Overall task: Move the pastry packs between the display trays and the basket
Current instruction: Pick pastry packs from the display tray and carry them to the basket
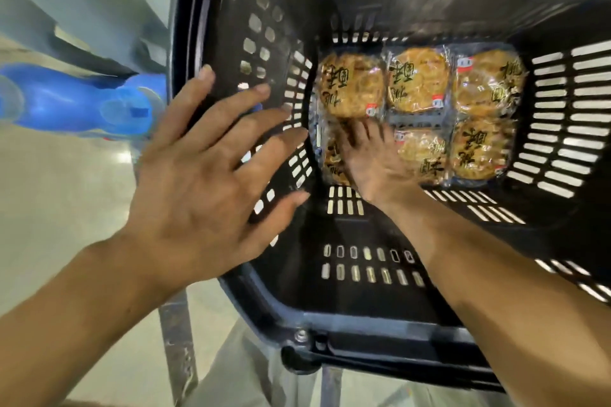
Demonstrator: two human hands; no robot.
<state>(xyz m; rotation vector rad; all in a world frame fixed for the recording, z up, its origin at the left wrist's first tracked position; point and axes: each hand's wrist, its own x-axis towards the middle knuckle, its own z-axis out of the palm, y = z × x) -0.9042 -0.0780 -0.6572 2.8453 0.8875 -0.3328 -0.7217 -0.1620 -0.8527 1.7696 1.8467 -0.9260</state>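
Observation:
A black slotted plastic basket (363,324) fills most of the view. Several clear packs of round golden pastries with black lettering lie flat on its floor, among them one at the back left (352,86), one at the back middle (417,79) and one at the right (487,82). My right hand (373,158) reaches down into the basket, and its fingers lie on the front left pack (332,158), which is mostly hidden under the hand. My left hand (205,172) is spread with straight fingers over the basket's left rim, holding nothing.
A blue plastic object (76,102) sits on the left outside the basket, with grey surfaces behind it. Pale shiny floor (49,192) shows below left. A grey metal leg (177,350) stands under the basket's front left corner.

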